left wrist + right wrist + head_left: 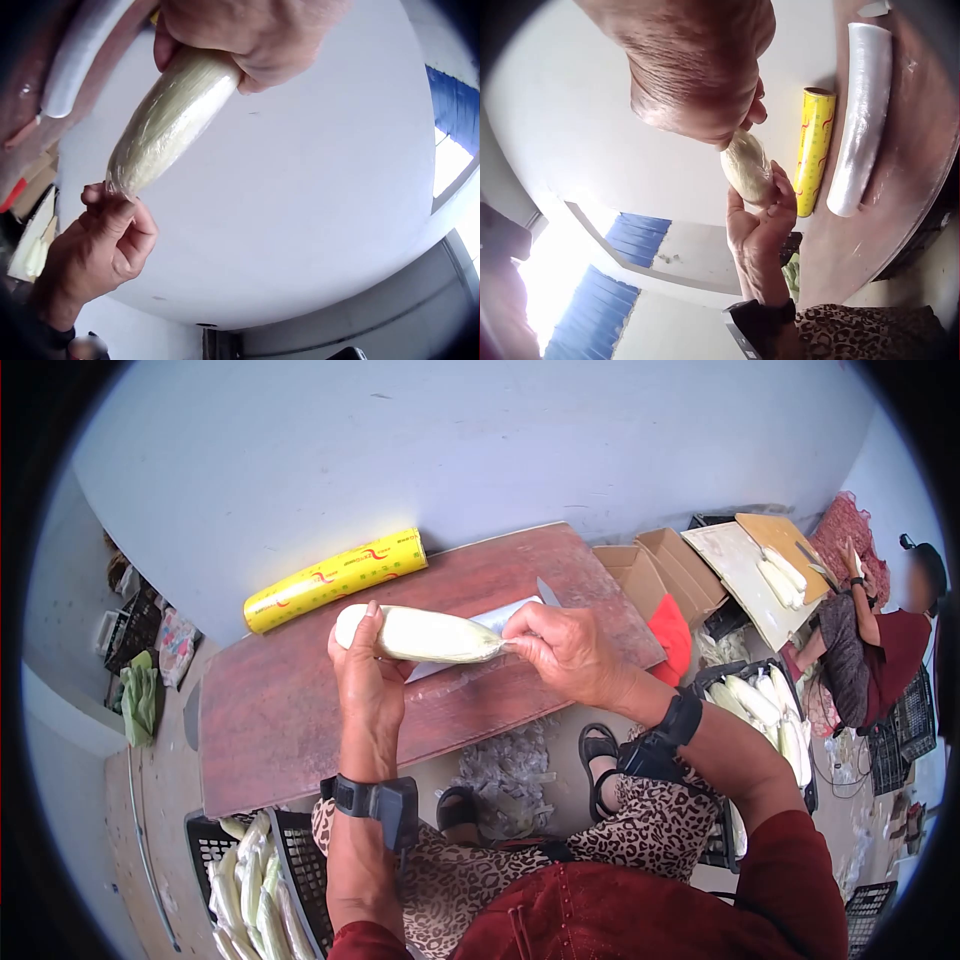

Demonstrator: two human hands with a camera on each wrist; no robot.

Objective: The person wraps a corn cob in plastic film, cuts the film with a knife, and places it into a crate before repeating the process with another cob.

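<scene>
Plain pale wall [480, 450] past both hands, worn reddish table [270, 730] underneath them. One ear of corn [425, 635] is held up over it, between the hands: left hand [368, 675] curled round the blunt end with its thumb on top, right hand [565, 645] pinching the clear film [142, 150] at the narrow tip.

Weak spot, imo, is that pinch. Twist or pull too hard and the film could tear; hold too loosely with the left and the ear could spin or drop. Also, what looks like a knife blade [547, 592] lies just beyond the right hand, so a careless reach might nick a finger.

Headcount: one ear in hand, one yellow roll [335, 580] beyond the left hand, one whitish roll [861, 120] on the table behind the corn, one blade. Two crates of corn nearby, one [304, 865] down beside the left forearm, one [811, 792] off to the right of the right hand, ears too jumbled to count. Farther right, one other person [905, 650] near a board [735, 575] with what looks like two ears [785, 580].
</scene>
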